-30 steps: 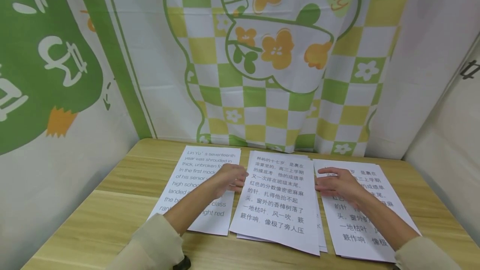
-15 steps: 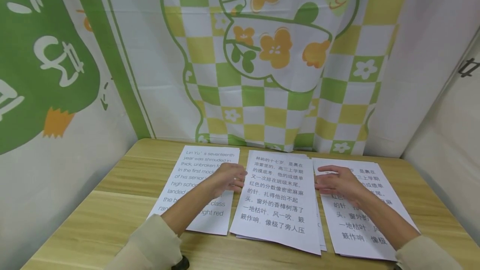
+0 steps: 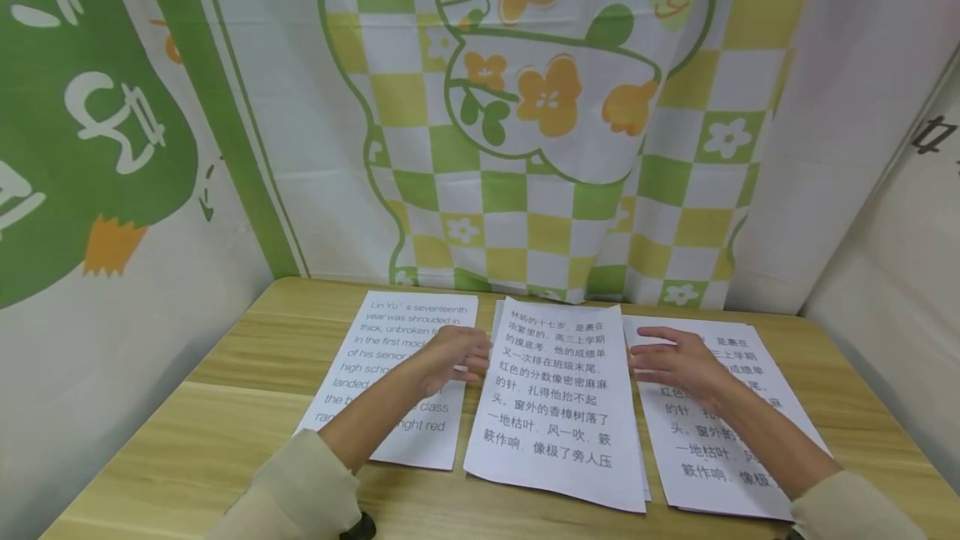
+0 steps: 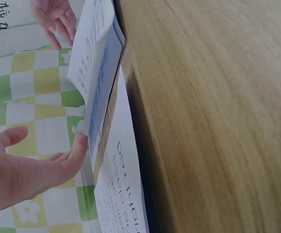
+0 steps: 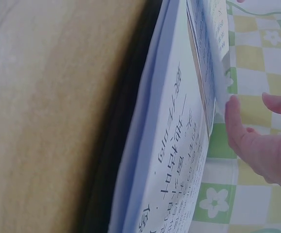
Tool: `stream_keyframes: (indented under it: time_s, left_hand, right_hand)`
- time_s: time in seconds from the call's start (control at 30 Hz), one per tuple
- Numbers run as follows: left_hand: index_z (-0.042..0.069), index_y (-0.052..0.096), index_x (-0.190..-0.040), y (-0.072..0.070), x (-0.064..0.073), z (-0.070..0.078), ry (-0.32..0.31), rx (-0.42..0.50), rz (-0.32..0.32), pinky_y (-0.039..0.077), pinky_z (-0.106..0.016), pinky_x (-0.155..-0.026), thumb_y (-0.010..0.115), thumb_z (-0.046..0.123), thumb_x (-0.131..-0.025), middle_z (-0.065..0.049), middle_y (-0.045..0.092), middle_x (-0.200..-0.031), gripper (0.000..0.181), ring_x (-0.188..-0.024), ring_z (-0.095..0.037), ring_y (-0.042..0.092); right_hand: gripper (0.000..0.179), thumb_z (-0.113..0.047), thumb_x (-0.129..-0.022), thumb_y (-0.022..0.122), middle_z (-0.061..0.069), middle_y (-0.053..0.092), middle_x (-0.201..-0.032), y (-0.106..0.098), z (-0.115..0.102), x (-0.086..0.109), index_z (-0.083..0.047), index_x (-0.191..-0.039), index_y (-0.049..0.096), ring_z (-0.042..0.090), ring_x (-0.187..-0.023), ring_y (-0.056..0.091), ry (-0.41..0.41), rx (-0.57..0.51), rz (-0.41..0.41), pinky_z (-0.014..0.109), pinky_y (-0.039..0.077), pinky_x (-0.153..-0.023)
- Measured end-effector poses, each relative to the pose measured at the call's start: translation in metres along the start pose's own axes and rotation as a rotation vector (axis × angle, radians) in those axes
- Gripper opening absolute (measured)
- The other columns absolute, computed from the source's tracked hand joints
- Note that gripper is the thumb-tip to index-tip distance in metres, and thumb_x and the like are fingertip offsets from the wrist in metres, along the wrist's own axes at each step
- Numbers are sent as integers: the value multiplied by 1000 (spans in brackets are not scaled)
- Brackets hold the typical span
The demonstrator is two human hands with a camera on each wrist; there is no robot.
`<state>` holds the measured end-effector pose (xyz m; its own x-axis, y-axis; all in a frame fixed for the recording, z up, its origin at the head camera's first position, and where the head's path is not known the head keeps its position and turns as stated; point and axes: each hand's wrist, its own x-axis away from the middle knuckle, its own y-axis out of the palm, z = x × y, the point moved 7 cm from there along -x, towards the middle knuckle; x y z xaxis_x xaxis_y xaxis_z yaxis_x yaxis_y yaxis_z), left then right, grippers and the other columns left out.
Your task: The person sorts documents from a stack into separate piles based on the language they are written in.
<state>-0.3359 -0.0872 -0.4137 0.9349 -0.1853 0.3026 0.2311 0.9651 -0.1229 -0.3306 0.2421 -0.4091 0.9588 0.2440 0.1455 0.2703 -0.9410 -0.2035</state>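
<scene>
A sheet of paper (image 3: 555,415) printed with Chinese text is in the middle of the head view, between my two hands. It is raised off the papers under it and bows a little. My left hand (image 3: 453,357) touches its left edge with the fingertips; in the left wrist view the thumb stands apart from the paper. At the right edge, my right hand (image 3: 675,365) has its fingertips against the sheet, thumb also spread away in the right wrist view. Neither hand curls round the paper. Beneath lies another sheet (image 4: 99,104), its print mostly hidden.
Papers with English text (image 3: 408,444) lie to the left, partly behind my left forearm. A stack with Chinese text (image 3: 712,494) lies to the right under my right arm. The wooden table (image 3: 187,440) meets a checked curtain (image 3: 551,232) at the back.
The middle sheet has shifted slightly to the right at its lower edge and lifted, so the paper beneath shows at its upper left. Both hands have hardly moved.
</scene>
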Motion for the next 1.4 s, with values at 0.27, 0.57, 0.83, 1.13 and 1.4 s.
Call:
stream_keyframes:
  time_s: [0.27,0.57,0.83,1.13,1.4]
  left_hand:
    - [-15,43,-147,1,-1,1,33,16,-3,56,-48,-101,52,14,-100,-29,62,-130,55,-117,-39,64]
    - [-13,39,-150,8,-3,-4,12,63,-42,58,-49,-98,52,12,-104,-31,54,-132,54,-116,-43,62]
    - [-9,41,-152,12,-9,-9,-2,29,-44,61,-43,-92,57,-1,-95,-27,60,-125,59,-104,-34,66]
    - [0,37,-158,16,-12,-11,-14,9,-68,65,-39,-81,58,-7,-93,-25,67,-113,68,-89,-27,72]
    - [3,34,-160,19,-14,-13,-11,7,-72,65,-40,-75,60,-10,-93,-24,69,-107,73,-82,-26,71]
  right_hand:
    - [69,-7,-101,63,35,53,-143,3,-1,0,13,-156,26,29,-116,69,-16,2,-33,43,59,-100]
    - [74,-4,-100,63,40,36,-153,9,0,2,8,-160,21,24,-111,69,2,-57,-120,46,58,-100]
    - [73,-2,-100,62,41,32,-154,12,5,3,8,-160,22,29,-113,67,45,-31,-110,48,61,-94]
    - [77,-2,-98,65,40,36,-153,17,8,3,1,-162,22,30,-106,70,61,5,-100,48,64,-84]
    - [86,1,-94,68,32,49,-140,17,12,1,-6,-165,20,27,-94,72,94,17,-83,44,66,-72]
